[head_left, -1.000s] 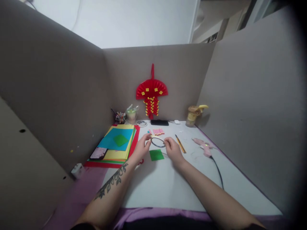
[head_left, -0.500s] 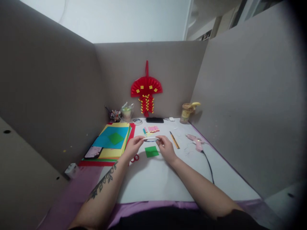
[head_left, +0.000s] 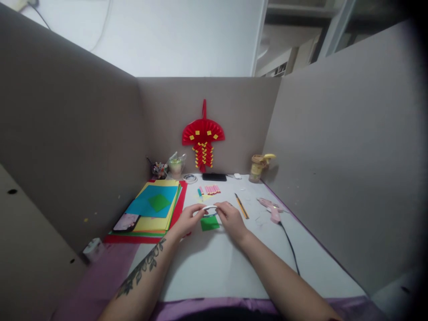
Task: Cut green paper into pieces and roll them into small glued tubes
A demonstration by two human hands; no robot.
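Note:
Between my two hands is a thin white roll of tape (head_left: 210, 207) with a bluish inner ring, raised over the white table. My left hand (head_left: 190, 219) pinches its left edge, and my right hand (head_left: 230, 219) closes on its right edge. A green paper square (head_left: 209, 224) lies flat on the table just below the roll. Beyond the hands are several small pink paper rolls (head_left: 212, 190) with yellow ends and a teal one (head_left: 199, 192). Red-handled scissors are almost wholly hidden by my left hand.
At left lies a stack of coloured paper (head_left: 158, 222) with a phone (head_left: 126, 222) on it. A yellow craft knife (head_left: 241, 206) and a corded pink glue gun (head_left: 272, 209) lie at right. Cups, another tape roll (head_left: 190, 179) and a black phone (head_left: 214, 177) stand or lie along the back.
The view has tipped upward, so everything sits lower in the picture. The tape roll has tilted, showing more of its open ring. Both hands keep hold of it.

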